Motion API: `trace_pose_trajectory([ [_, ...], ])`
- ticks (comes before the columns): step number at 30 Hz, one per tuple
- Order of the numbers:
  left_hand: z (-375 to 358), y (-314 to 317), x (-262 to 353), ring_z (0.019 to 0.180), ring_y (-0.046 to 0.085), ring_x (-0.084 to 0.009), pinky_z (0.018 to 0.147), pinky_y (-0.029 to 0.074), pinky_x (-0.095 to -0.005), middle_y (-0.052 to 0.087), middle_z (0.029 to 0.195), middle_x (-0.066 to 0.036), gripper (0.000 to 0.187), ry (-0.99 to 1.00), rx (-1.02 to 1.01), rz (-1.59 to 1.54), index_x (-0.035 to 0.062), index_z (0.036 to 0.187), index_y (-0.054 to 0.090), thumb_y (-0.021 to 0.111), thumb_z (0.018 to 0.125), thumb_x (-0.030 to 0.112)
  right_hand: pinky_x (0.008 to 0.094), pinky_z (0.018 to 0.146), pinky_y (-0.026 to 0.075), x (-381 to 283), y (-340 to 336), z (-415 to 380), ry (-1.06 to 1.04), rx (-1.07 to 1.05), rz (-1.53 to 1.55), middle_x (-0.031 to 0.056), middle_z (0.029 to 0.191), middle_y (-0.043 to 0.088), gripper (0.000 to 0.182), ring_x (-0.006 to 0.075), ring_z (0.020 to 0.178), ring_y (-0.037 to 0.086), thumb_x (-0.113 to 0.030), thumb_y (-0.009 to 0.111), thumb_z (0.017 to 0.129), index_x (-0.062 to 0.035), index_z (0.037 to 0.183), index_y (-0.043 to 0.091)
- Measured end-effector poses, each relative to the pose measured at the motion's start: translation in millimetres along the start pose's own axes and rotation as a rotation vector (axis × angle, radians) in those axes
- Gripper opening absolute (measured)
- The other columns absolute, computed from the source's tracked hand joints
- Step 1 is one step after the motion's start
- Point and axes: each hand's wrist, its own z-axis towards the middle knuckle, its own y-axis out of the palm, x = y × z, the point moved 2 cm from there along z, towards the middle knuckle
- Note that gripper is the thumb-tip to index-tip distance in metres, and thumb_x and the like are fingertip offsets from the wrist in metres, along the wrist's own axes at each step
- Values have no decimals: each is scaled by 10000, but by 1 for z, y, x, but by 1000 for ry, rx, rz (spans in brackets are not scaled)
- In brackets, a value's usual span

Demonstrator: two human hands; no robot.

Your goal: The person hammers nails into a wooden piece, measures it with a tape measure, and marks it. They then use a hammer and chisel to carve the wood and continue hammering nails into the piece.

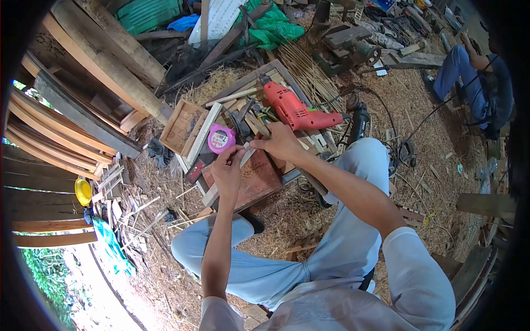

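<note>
My left hand (225, 167) is closed in a pinch beside a pink tape measure (222, 137). A short pale strip (246, 159) slants between my two hands, above a reddish-brown wooden board (258, 179). From the right, my right hand (274, 144) meets the left one, thumb and fingers pinched at the strip's upper end. Just beyond my right hand lies a red power drill (298, 107), its chuck pointing away to the upper left. My fingertips hide both ends of the strip's grip.
An open wooden box (183, 126) stands left of the tape measure. Behind the drill lies a bundle of thin sticks (309, 69). A black angle grinder (359, 120) with a cable is at the right. Shavings cover the ground. Another person (469, 83) sits at the far right.
</note>
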Motion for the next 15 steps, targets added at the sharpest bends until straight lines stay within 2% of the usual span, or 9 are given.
trace_pose_trajectory([
  [1, 0, 1, 1, 680, 585, -100, 636, 464, -254, 691, 818, -82, 137, 12, 9, -4, -9, 965, 707, 695, 840, 46, 404, 710, 511, -1, 1, -1, -1, 0, 0, 163, 787, 685, 313, 307, 763, 684, -246, 811, 702, 17, 821, 689],
  [3, -2, 0, 5, 706, 603, -121, 656, 473, -268, 691, 837, -87, 137, 8, 7, -3, -8, 962, 706, 699, 837, 47, 345, 713, 505, 0, 1, -2, -12, 13, -32, 112, 776, 688, 285, 212, 740, 670, -207, 813, 707, 4, 865, 703],
  [5, -4, 1, 5, 732, 622, -142, 675, 481, -282, 692, 855, -93, 137, 5, 5, -2, -8, 959, 704, 703, 834, 48, 345, 715, 506, 4, 4, 1, -7, 2, -17, 111, 779, 690, 286, 216, 741, 671, -200, 819, 699, 3, 864, 703],
  [7, -6, 3, 6, 790, 645, -208, 715, 492, -318, 689, 880, -113, 133, 141, 37, 69, -9, 948, 696, 704, 823, 36, 345, 718, 506, 4, 3, 0, 0, -7, -3, 111, 781, 692, 288, 220, 743, 672, -194, 824, 691, 2, 864, 704],
  [10, -8, 5, 10, 823, 649, -256, 739, 496, -344, 685, 886, -125, 128, 255, 60, 142, -9, 934, 689, 703, 811, 21, 344, 721, 507, 3, 1, -1, -26, -8, -17, 109, 781, 693, 282, 215, 746, 672, -182, 825, 686, 0, 868, 709],
  [15, -8, 6, 6, 809, 648, -254, 734, 496, -345, 682, 874, -127, 121, 300, 59, 125, -11, 924, 685, 696, 804, 2, 345, 722, 508, 5, 2, 1, -33, -21, -57, 113, 783, 695, 263, 220, 742, 672, -172, 818, 691, -8, 872, 720],
])
